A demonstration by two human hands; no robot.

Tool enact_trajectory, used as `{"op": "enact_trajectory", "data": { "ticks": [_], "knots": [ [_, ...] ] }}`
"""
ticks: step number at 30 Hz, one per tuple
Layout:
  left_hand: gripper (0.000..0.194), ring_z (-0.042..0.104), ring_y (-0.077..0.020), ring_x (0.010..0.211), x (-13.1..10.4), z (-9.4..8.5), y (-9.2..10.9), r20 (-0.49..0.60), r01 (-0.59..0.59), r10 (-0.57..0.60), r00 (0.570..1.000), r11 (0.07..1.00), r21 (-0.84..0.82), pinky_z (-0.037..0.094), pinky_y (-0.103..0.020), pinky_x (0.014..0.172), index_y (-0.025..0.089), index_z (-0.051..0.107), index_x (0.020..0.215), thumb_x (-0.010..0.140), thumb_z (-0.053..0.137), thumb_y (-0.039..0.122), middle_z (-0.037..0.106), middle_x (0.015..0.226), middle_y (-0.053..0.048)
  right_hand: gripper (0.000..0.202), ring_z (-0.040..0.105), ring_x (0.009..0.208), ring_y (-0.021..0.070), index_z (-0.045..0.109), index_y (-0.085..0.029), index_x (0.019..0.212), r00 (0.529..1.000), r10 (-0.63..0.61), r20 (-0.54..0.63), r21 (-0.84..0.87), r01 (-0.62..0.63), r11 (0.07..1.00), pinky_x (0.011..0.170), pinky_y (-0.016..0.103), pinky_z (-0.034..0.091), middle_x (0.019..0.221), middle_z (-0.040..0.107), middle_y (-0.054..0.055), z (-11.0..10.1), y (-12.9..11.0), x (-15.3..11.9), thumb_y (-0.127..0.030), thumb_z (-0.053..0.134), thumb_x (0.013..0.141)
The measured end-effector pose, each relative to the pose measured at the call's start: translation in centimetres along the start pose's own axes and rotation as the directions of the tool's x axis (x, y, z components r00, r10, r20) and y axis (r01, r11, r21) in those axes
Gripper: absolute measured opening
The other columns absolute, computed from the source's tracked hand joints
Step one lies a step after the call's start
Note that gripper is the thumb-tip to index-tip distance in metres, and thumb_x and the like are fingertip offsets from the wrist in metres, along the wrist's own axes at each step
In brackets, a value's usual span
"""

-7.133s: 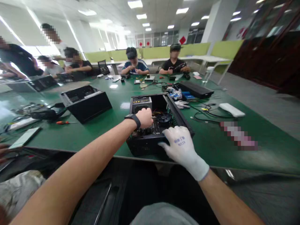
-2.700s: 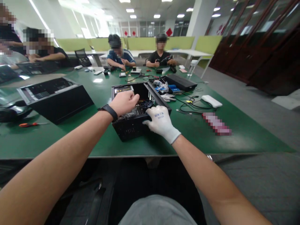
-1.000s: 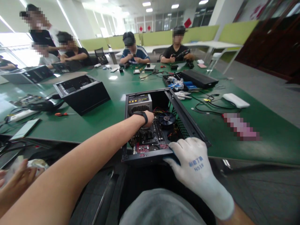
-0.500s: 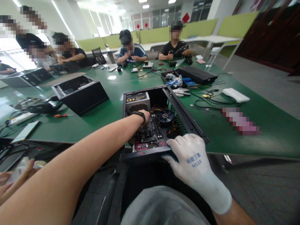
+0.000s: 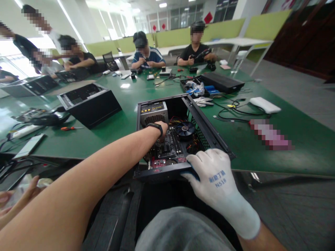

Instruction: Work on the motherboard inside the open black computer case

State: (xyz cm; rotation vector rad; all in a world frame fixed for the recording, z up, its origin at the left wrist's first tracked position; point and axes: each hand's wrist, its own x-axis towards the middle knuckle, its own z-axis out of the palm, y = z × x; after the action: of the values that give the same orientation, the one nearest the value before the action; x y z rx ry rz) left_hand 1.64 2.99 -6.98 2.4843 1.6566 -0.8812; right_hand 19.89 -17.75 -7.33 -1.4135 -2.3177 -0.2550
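Observation:
An open black computer case point(image 5: 159, 173) lies at the table's near edge, its inside facing up. My left hand point(image 5: 164, 129), bare with a black wristband, reaches down into it beside the power supply point(image 5: 154, 118) and over the motherboard point(image 5: 167, 149); its fingertips are hidden, so I cannot tell what they touch. My right hand point(image 5: 209, 167), in a white work glove, is closed around the near rim of the case, thumb outside and fingers over the edge. A round black cooling fan point(image 5: 185, 129) and loose coloured wires sit to the right of my left hand.
Another case point(image 5: 94, 109) stands on the left, near an orange screwdriver point(image 5: 68, 128). Behind my case is a tray point(image 5: 188, 88) with gloves and tools. Cables point(image 5: 222, 115) and a white pouch-like object point(image 5: 265, 105) lie right. Another person's hand point(image 5: 26, 198) shows at lower left; co-workers sit opposite.
Both my hands stay in nearly the same place on the case. The view shifts very slightly. At far left, the standing people have moved a little.

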Motion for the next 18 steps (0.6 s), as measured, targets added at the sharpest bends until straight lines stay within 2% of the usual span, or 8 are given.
{"op": "enact_trajectory", "data": {
  "ticks": [9,18],
  "knots": [
    [0.059,0.071,-0.0311,0.107,-0.28,-0.40,-0.05,0.024,-0.011,0.012,1.000,1.000,-0.011,0.057,-0.031,0.089,0.012,0.077,0.116,0.061,0.091,0.028,0.075,0.117,-0.018,0.031,0.053,0.085,0.0270,0.067,-0.026,0.102,1.000,-0.001,0.000,0.002,0.001,1.000,0.084,0.042,0.030,0.086,0.066,0.005,0.06,0.00,-0.02,-0.045,0.075,0.080],
    [0.062,0.071,-0.0301,0.106,0.15,-0.12,-0.29,0.015,0.012,-0.012,1.000,0.999,-0.043,0.056,-0.030,0.091,0.016,0.078,0.115,0.056,0.093,0.029,0.075,0.118,-0.016,0.030,0.052,0.084,0.0265,0.067,-0.025,0.101,1.000,-0.006,-0.008,0.009,0.006,1.000,0.084,0.042,0.030,0.085,0.066,0.004,-0.01,-0.07,0.02,-0.044,0.076,0.080]
  ]
}}
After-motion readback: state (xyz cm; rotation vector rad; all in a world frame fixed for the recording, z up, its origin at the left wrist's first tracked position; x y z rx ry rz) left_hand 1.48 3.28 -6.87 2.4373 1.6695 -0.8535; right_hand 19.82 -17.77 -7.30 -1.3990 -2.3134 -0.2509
